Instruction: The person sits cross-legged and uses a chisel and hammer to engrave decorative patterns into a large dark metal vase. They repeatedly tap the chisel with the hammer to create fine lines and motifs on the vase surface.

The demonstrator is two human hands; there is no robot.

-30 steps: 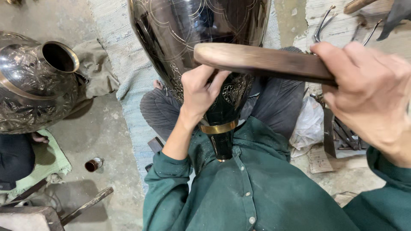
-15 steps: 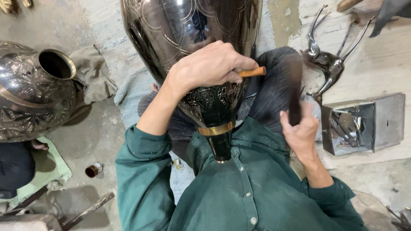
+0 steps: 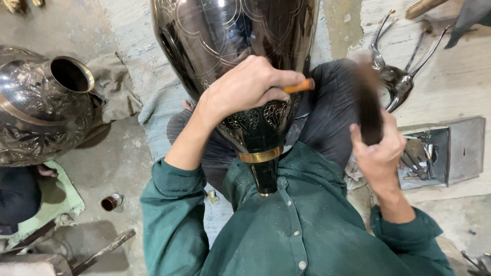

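Black engraved vase (image 3: 230, 46), left hand (image 3: 245, 87) gripping orange-handled tool (image 3: 299, 86), right hand (image 3: 381, 151) holding mallet (image 3: 368, 107)

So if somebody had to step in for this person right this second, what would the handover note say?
Left hand: closed on a thin tool with an orange handle, pressed against the lower body of the big dark engraved vase.
Right hand: gripping a dark wooden mallet, raised beside the vase and blurred by motion.
The vase lies in the lap, its brass-banded neck toward the chest.
Done: engraved arches and floral bands show on the vase.
Left: cannot tell how much of the pattern remains.
Nearby: a second engraved vase to the left, a metal tray of small tools to the right.
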